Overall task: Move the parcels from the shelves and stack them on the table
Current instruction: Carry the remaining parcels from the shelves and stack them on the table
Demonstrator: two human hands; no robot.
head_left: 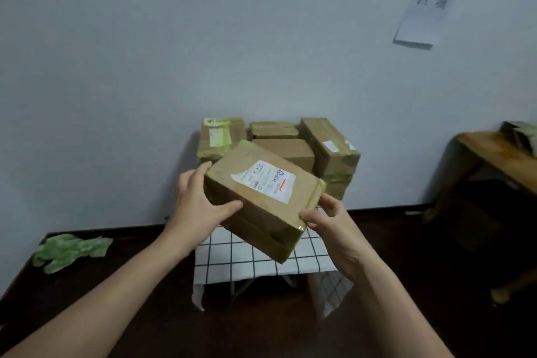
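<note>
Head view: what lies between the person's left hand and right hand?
In the head view, a tilted cardboard parcel lies between them; the left hand grips its left end, the right hand its right corner.

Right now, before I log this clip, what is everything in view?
held parcel: one, brown with white label, tilted above the table's front
stacked parcels: at least five, brown with yellow-green tape, on the table by the wall
checked tablecloth: one, white with black grid, over the small table
paper sign: one, white, handwritten, wall upper right
wooden table: one, light brown, right edge
green crumpled material: one, lower left
left hand: grips the held parcel's left end
right hand: pinches its right corner
</note>
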